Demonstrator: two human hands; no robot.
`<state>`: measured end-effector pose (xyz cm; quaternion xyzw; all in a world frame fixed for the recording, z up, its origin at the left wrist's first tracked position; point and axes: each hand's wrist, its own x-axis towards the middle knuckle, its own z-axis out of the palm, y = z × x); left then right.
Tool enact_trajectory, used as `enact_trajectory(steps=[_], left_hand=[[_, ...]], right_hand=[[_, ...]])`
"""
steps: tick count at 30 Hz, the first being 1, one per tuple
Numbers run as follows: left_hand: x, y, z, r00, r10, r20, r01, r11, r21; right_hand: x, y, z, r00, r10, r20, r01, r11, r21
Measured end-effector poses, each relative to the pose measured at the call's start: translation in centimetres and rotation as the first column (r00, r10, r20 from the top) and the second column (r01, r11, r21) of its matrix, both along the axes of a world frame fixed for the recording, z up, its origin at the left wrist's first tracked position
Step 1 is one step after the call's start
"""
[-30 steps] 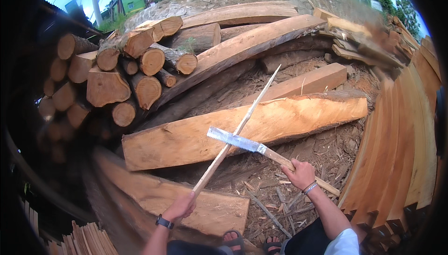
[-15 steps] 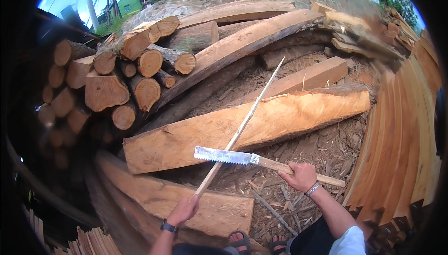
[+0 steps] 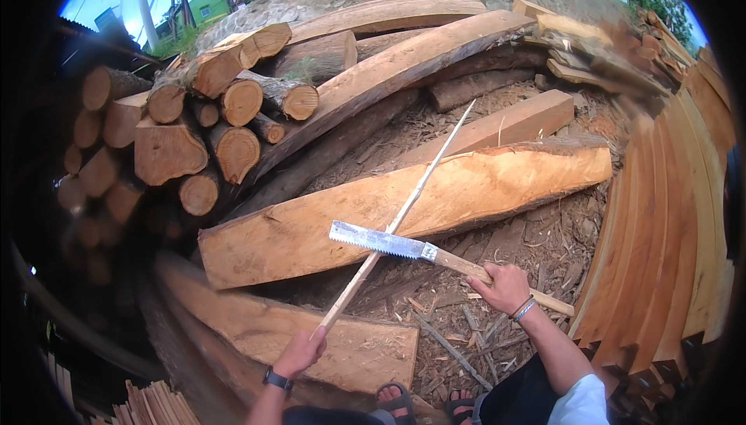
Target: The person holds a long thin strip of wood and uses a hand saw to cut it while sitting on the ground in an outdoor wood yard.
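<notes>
My left hand [image 3: 301,353] is closed round the near end of a long, thin wooden stick [image 3: 351,291]. The stick slants away to the right and tapers to a pointed far tip over the ground. In my right hand [image 3: 503,288] is the long wooden handle of a handsaw [image 3: 379,238], gripped partway along its length. The saw's short metal blade crosses in front of the stick near its middle, teeth toward me; whether the two touch I cannot tell. Behind them lies a thick, pale slab of wood [image 3: 311,231], and the stick passes over it.
Stacked logs [image 3: 241,102] stand at the left. A long curved beam [image 3: 404,67] lies beyond the slab, and another plank [image 3: 365,347] is near my feet. Upright-looking sawn boards [image 3: 653,231] line the right side. Bark and chips litter the ground [image 3: 466,308].
The saw blade has moved a little farther from me along the stick and tilts more steeply. My right hand has risen slightly with it. Both grips stay the same.
</notes>
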<state>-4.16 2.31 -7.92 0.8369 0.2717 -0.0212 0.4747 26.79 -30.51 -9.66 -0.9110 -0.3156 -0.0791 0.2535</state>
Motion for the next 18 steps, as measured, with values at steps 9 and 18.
enact_trajectory(steps=[9,18], left_hand=[[-0.5,0.2,0.1,0.999,0.030,-0.038,-0.030,0.999,0.019],[-0.7,0.7,-0.4,0.999,-0.006,-0.038,0.003,0.997,-0.075]], right_hand=[[-0.7,0.4,0.0,1.000,-0.004,0.022,0.004,1.000,0.008],[1.5,-0.9,0.0,0.998,-0.058,-0.021,0.060,0.996,0.063]])
